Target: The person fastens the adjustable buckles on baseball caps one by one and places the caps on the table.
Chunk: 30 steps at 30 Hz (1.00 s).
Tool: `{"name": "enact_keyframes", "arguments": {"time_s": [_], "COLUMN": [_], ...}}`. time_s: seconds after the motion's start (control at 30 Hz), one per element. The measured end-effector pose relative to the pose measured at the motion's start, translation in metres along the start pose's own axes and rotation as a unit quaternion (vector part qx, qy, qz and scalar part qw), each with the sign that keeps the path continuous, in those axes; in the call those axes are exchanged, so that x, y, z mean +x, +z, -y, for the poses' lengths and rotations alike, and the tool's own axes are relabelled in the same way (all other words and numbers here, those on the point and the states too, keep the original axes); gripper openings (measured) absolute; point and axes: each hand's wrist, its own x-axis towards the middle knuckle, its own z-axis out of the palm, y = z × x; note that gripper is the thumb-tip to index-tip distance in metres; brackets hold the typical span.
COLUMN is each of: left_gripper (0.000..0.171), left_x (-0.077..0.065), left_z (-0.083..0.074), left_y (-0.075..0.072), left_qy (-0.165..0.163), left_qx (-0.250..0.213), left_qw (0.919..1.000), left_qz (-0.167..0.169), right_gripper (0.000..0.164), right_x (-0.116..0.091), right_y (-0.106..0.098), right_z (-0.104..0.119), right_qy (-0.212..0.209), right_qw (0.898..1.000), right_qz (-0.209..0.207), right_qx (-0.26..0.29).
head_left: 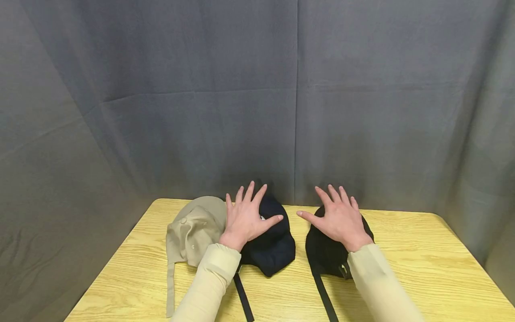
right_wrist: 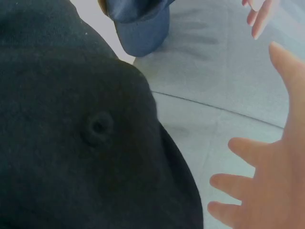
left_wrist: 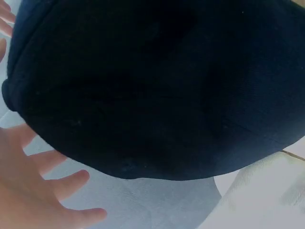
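Three baseball caps lie on the table. My left hand (head_left: 246, 218), fingers spread, hovers over the navy cap (head_left: 273, 250), which fills much of the left wrist view. Over the black cap (head_left: 325, 255) is my right hand (head_left: 341, 219), its fingers spread too and nothing held. That cap's crown with a stitched eyelet shows large in the right wrist view. To the left of the navy cap sits a beige cap (head_left: 195, 232), its strap (head_left: 170, 290) trailing toward the near side. Parts of the navy and black caps are hidden behind my hands and sleeves.
The wooden table (head_left: 422, 264) extends to the right of the black cap. Grey curtains (head_left: 193, 134) hang behind it and at both sides. Loose dark straps from the navy cap (head_left: 243, 297) and black cap (head_left: 326, 297) stretch toward the near edge.
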Motion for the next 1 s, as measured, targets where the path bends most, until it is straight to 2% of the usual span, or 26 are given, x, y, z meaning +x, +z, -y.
{"name": "enact_keyframes", "arguments": {"time_s": [0.3,0.5,0.73,1.0], "left_gripper": [0.097,0.093,0.079,0.065], "left_x": [0.001,0.001,-0.003,-0.008], "left_z": [-0.005,-0.014,-0.025,-0.044], "left_y": [0.000,-0.004,-0.008,-0.004], "left_qy": [0.014,0.025,0.048,0.048], "left_qx": [0.003,-0.001,-0.041,-0.078], "left_qw": [0.9998,0.9993,0.9967,0.9943], "left_qz": [-0.017,-0.026,-0.052,-0.055], "right_gripper": [0.103,0.095,0.090,0.085], "right_x": [-0.004,-0.007,-0.014,-0.022], "right_y": [-0.009,-0.016,-0.026,-0.035], "right_z": [-0.008,-0.013,-0.024,-0.037], "right_qy": [0.008,0.014,0.047,0.088], "right_qw": [1.000,0.999,0.998,0.995], "right_qz": [-0.021,-0.043,-0.032,-0.026], "right_qx": [0.006,0.011,0.025,0.039]}}
